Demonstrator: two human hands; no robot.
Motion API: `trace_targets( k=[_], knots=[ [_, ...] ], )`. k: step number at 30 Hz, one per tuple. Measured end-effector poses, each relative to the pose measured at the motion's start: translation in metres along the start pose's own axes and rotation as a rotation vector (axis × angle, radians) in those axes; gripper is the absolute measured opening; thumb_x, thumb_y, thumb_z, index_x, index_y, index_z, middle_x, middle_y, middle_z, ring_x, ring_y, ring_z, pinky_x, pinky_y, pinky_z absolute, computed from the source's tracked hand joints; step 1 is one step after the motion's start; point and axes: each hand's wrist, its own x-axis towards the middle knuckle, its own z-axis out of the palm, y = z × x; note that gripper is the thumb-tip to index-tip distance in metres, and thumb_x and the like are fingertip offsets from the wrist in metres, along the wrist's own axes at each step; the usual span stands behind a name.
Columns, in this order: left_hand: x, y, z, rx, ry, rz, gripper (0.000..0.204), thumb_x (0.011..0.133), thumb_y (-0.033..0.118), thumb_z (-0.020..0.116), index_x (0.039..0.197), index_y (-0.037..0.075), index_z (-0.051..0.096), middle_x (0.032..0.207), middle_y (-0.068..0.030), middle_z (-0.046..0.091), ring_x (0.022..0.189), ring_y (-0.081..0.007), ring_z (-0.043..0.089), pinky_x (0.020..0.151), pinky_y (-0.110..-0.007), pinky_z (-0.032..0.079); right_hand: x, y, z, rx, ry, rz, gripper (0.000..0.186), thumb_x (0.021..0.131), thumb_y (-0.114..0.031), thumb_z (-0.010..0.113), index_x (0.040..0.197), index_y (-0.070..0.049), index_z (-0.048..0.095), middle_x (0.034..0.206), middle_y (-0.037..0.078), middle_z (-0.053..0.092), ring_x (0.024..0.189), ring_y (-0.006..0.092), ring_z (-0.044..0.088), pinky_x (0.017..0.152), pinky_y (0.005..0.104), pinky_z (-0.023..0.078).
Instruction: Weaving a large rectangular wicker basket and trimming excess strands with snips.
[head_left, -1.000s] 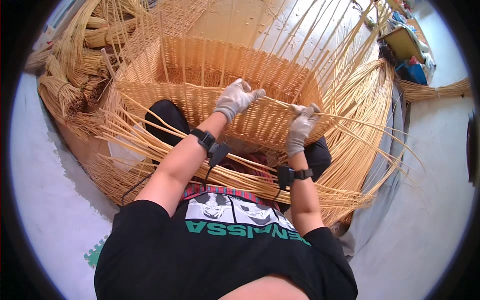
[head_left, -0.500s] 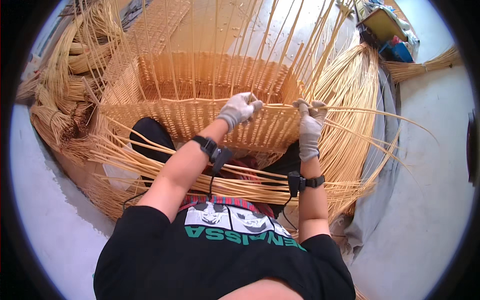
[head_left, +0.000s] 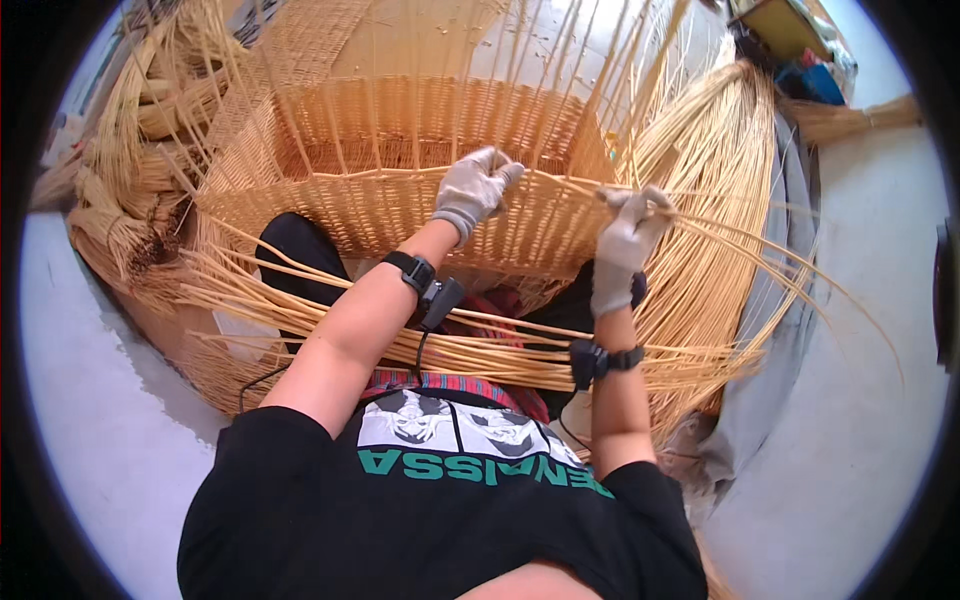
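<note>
In front of me is a long woven wicker basket (head_left: pixel 400 220) with upright stakes standing from its rim. My left hand (head_left: pixel 473 192), in a pale work glove, is closed at the near rim, thumb and fingers pinched around a stake at the rim. My right hand (head_left: pixel 628 245), gloved too, is beside the basket's near right corner. Its fingers are closed on long cane strands (head_left: pixel 755 240) that run from the rim out to the right. Exactly how many strands it grips is hidden by the fingers.
Loose canes (head_left: pixel 480 360) lie across my lap. A large bundle of canes (head_left: pixel 715 250) spreads to the right on grey cloth (head_left: pixel 790 270). Coiled cane bundles (head_left: pixel 150 150) are heaped at the left. A blue object (head_left: pixel 820 82) sits at the far right.
The whole view has shifted, so the basket appears higher. My right hand has moved slightly right and nearer to me relative to the rim, with the strands. My left hand stays at the rim.
</note>
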Motion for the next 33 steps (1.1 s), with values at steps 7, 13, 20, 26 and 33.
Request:
trace_targets(
  k=[7, 13, 20, 26, 33],
  knots=[
    [0.007, 0.019, 0.052, 0.325, 0.119, 0.517, 0.030, 0.104, 0.027, 0.067, 0.124, 0.005, 0.067, 0.115, -0.0175, 0.073, 0.107, -0.0257, 0.073, 0.086, -0.039, 0.058, 0.027, -0.011, -0.051, 0.080, 0.254, 0.286, 0.026, 0.101, -0.001, 0.069, 0.117, -0.014, 0.053, 0.101, 0.007, 0.077, 0.086, 0.0116, 0.072, 0.055, 0.0200, 0.049],
    [0.033, 0.016, 0.081, 0.321, -0.083, 0.083, 0.046, 0.105, 0.050, 0.058, 0.120, 0.008, 0.070, 0.110, -0.0234, 0.075, 0.109, -0.0428, 0.070, 0.093, -0.051, 0.054, 0.111, -0.039, 0.047, -0.504, -0.217, 0.046, 0.060, 0.101, 0.000, 0.064, 0.154, -0.015, 0.043, 0.127, 0.021, 0.073, 0.120, 0.0295, 0.070, 0.100, 0.0381, 0.057],
    [0.044, 0.008, 0.083, 0.463, -0.014, 0.112, 0.044, 0.100, 0.050, 0.068, 0.107, 0.007, 0.072, 0.100, -0.0226, 0.074, 0.098, -0.0406, 0.070, 0.087, -0.045, 0.054, 0.082, -0.027, -0.008, -0.292, 0.237, -0.159, 0.038, 0.105, -0.001, 0.046, 0.142, -0.006, 0.044, 0.088, 0.004, 0.051, 0.072, 0.0108, 0.060, 0.069, 0.0268, 0.061],
    [0.031, 0.008, 0.075, 0.162, -0.146, 0.161, 0.035, 0.097, 0.032, 0.076, 0.124, 0.009, 0.069, 0.115, -0.0164, 0.076, 0.103, -0.0362, 0.072, 0.095, -0.044, 0.055, -0.082, -0.027, -0.004, -0.523, -0.580, 0.282, 0.022, 0.098, -0.019, 0.071, 0.112, -0.002, 0.070, 0.107, 0.021, 0.073, 0.099, 0.0411, 0.071, 0.087, 0.0464, 0.056],
    [-0.051, -0.043, -0.130, 0.425, -0.640, 0.636, 0.044, 0.100, 0.040, 0.069, 0.135, 0.014, 0.066, 0.116, -0.0125, 0.076, 0.107, -0.0314, 0.073, 0.094, -0.040, 0.057, -0.110, -0.059, 0.064, -0.894, -1.322, 0.365, 0.035, 0.094, -0.038, 0.071, 0.119, -0.016, 0.080, 0.107, 0.019, 0.076, 0.099, 0.0334, 0.075, 0.085, 0.0409, 0.057]
  ],
)
